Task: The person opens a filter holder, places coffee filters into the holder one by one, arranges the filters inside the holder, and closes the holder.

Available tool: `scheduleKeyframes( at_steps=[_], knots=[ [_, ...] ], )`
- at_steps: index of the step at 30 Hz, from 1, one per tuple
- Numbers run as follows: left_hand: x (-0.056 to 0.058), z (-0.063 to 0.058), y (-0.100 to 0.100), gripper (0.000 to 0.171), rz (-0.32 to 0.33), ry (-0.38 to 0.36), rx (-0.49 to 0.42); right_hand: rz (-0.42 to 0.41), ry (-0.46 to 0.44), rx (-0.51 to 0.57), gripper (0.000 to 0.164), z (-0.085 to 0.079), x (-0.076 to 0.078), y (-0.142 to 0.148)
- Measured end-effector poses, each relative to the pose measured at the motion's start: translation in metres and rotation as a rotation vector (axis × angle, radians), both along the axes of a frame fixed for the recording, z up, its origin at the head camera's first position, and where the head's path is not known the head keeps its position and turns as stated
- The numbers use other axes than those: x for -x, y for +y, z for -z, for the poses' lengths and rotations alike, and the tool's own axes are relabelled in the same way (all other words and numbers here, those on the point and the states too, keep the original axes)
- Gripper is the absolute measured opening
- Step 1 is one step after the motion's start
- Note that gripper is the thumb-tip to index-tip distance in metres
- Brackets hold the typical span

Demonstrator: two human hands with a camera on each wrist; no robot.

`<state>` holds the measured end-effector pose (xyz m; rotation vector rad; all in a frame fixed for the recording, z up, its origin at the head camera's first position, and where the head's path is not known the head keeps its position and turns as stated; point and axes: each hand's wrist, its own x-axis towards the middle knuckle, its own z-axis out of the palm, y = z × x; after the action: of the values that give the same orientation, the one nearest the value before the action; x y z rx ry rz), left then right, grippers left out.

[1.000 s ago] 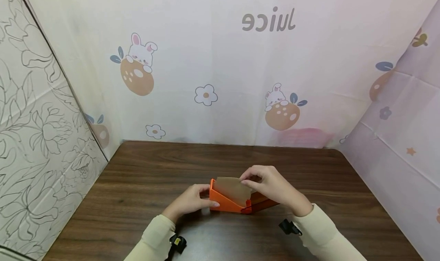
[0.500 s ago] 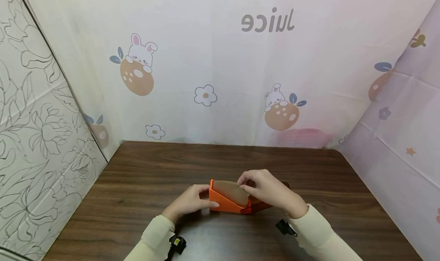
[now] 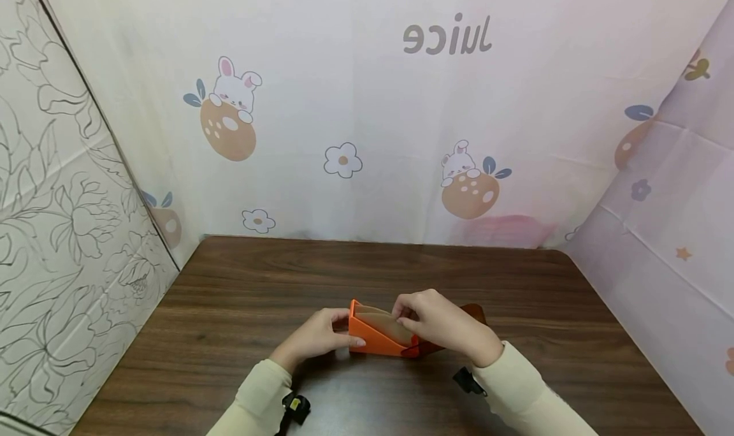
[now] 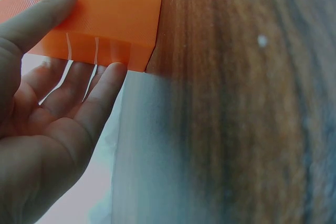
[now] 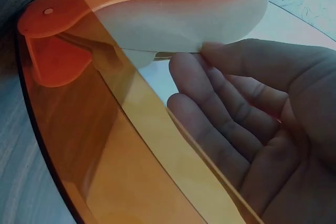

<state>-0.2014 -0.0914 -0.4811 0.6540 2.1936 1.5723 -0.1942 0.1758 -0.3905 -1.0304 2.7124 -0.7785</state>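
A wedge-shaped orange box (image 3: 371,339) stands on the wooden table, its see-through amber lid (image 3: 474,312) swung out to the right on a hinge. Brown paper coffee filters (image 3: 383,322) sit inside, their upper edges showing above the sloping front. My left hand (image 3: 314,338) holds the box by its left end; in the left wrist view the thumb lies across one face and the fingertips touch the narrow side. With thumb and forefinger my right hand (image 3: 438,320) pinches the edge of the paper, which the right wrist view shows as a pale curved sheet (image 5: 173,24).
The dark wood table (image 3: 275,276) reaches back to a printed curtain (image 3: 344,92). A flower-patterned panel (image 3: 74,219) stands on the left, another curtain (image 3: 671,232) on the right. Small black wrist cameras hang beneath both sleeves.
My right hand has moved down and slightly left, and the paper sits lower in the box. More of the amber lid shows behind the hand. The left hand has stayed put.
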Motion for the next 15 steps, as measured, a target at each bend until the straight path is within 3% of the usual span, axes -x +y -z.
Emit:
scheduleKeyframes(
  at_steps=[15],
  knots=[
    [0.0003,-0.0006,-0.0006,0.037,0.003,0.004,0.01,0.015,0.001,-0.033,0.01,0.0071,0.0002,-0.0044]
  ],
)
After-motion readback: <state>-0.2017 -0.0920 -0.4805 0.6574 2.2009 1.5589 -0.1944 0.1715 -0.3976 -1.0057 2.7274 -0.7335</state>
